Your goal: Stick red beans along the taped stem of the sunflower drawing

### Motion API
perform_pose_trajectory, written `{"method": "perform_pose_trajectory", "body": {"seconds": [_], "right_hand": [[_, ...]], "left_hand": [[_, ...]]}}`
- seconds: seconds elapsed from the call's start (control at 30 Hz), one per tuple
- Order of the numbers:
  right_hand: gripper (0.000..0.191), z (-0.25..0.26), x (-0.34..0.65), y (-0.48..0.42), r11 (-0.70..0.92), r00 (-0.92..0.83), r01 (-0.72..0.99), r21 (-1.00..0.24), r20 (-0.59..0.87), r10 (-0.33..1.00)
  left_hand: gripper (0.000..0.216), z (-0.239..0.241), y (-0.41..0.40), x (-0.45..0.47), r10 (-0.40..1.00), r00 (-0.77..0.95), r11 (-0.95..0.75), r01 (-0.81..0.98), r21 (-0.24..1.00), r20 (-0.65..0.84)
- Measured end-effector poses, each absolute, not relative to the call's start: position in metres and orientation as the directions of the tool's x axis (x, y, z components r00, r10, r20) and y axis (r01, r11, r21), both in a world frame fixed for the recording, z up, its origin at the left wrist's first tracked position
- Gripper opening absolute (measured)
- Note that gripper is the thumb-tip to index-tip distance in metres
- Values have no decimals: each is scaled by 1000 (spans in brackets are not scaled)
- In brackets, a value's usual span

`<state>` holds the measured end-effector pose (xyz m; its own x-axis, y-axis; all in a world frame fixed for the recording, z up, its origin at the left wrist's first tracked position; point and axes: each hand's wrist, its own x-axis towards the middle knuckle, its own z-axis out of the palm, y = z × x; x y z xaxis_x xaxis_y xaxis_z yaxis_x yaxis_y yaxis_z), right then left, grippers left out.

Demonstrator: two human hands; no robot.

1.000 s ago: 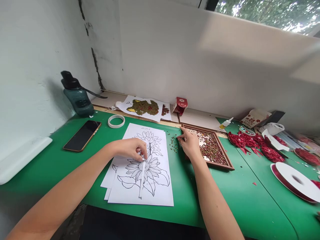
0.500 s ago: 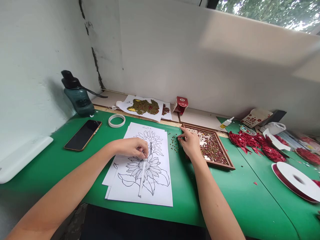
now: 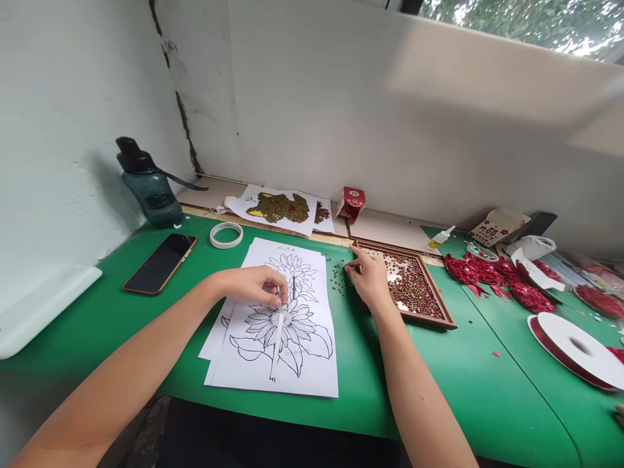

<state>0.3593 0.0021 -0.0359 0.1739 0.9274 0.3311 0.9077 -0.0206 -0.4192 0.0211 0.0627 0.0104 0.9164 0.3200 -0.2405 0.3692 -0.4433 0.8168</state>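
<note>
Lying at lower centre of the frame: flower drawing (image 3: 302, 325), uppermost of stacked sheets, with white strip (image 3: 277, 341) running down over bloom and stem. Left hand (image 3: 258, 286): fingertips pinching strip's upper end. Right hand (image 3: 370, 276), right of centre: fingers parted, over left edge of bean tray (image 3: 437, 290); loose beans (image 3: 338, 276) just beside. Green surface (image 3: 361, 370) beneath. Phone (image 3: 160, 264), middle left; ribbon spool (image 3: 560, 335), lower right.
</note>
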Motion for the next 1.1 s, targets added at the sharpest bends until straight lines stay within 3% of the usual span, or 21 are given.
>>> {"method": "perform_pose_trajectory", "body": {"seconds": [0.17,0.57,1.1], "right_hand": [[56,-35,358,1,-29,189,900,-434,329,925],[56,-38,360,3,-28,201,897,-441,349,915],[55,-36,359,2,-18,204,881,-473,343,917]], "left_hand": [[15,15,59,25,352,917,-451,340,825,-185],[35,19,54,27,350,892,-294,393,871,-285],[52,17,53,27,345,872,-297,453,841,-348]]}}
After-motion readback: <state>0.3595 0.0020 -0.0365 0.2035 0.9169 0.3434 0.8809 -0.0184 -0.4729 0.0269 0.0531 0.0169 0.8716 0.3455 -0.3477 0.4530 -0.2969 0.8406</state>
